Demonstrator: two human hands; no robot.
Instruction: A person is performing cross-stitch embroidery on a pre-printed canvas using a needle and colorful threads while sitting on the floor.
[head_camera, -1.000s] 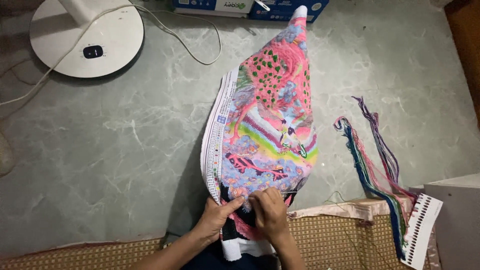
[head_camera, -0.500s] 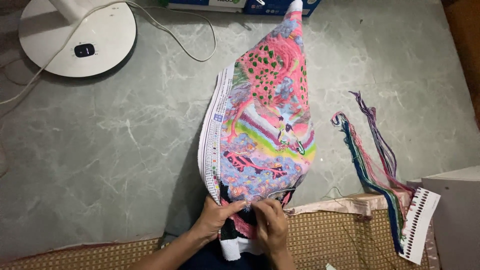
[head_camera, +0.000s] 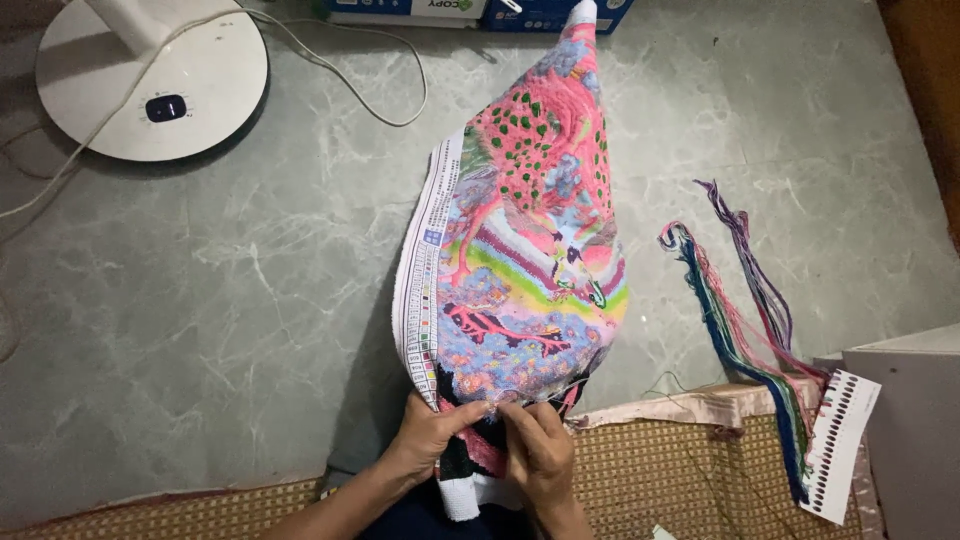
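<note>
**Both hands pinching the near edge of a big colourful embroidery cloth**

So the embroidery cloth (head_camera: 520, 260) is stretched out on the grey marble-look floor (head_camera: 250, 330), running from the person's lap away toward the top of the view. It's mostly pink with green spots up top, then rainbow stripes and blue-purple patches lower down, with a white strip of little colour squares along its left edge. The near end bunches up right at the hands.

The left hand (head_camera: 425, 440) is curled closed on the cloth's lower left corner, thumb on top and fingers tucked under. The right hand (head_camera: 540, 450) sits just beside it, fingers bent down and pressed together on the fabric edge, pinching it. Whether there's a needle in there I can't tell, too small.

Off to the right, well apart from the cloth, a bundle of threads (head_camera: 745, 300) in green, pink and purple trails down to a white card (head_camera: 840, 445) with a row of holes. That card lies partly on the woven mat (head_camera: 660, 480) at the bottom. Top left there's a round white fan base (head_camera: 155, 85) with its cord (head_camera: 340, 70) looping across the floor. A blue box (head_camera: 480, 10) touches the cloth's far tip.
</note>
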